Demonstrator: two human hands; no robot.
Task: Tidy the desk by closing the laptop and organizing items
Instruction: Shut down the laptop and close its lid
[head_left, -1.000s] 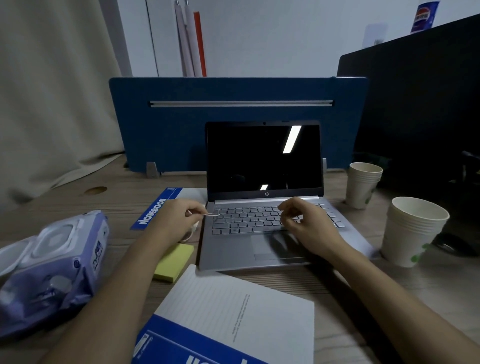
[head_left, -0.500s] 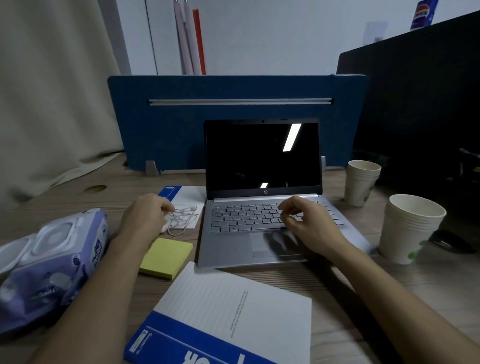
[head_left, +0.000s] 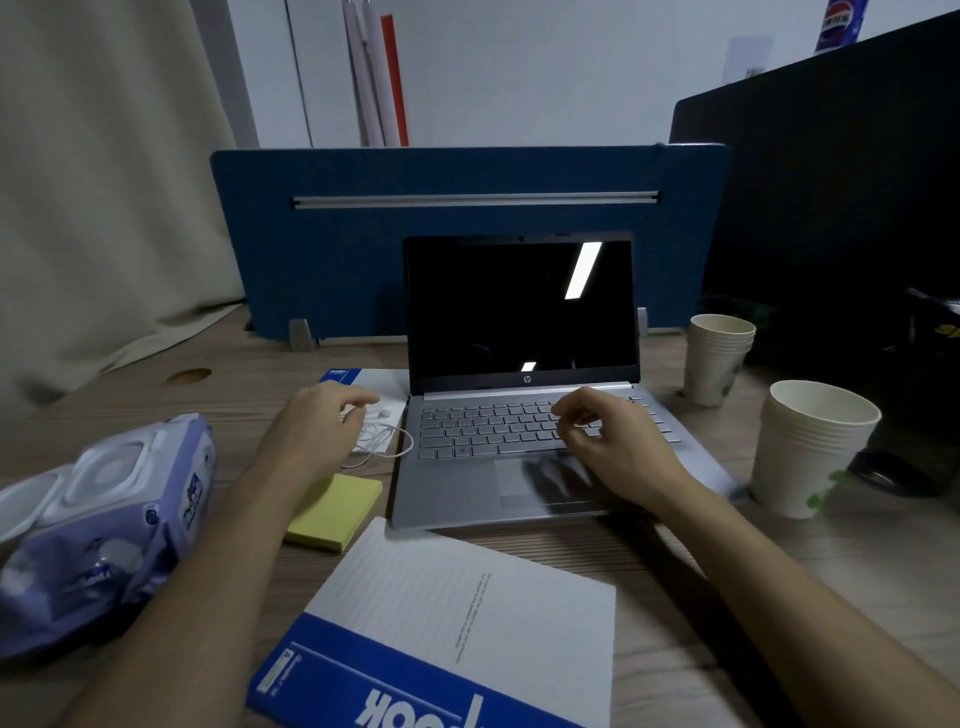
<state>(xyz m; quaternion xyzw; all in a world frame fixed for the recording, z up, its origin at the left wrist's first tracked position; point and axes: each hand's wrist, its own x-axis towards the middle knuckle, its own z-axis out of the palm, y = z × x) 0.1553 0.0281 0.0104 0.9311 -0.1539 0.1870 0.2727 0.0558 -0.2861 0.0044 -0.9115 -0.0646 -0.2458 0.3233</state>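
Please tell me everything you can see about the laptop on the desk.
The laptop is silver with a black-framed screen, open and roughly upright. The screen is dark and only reflects a ceiling light. A small logo sits below the screen. The grey keyboard and touchpad face the person. It stands on the wooden desk in front of a blue divider. The right hand is over the keyboard's right part with fingers curled; whether it touches the keys is unclear.

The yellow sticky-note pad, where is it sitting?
In the head view, the yellow sticky-note pad lies on the desk left of the laptop, just beyond the near notebook.
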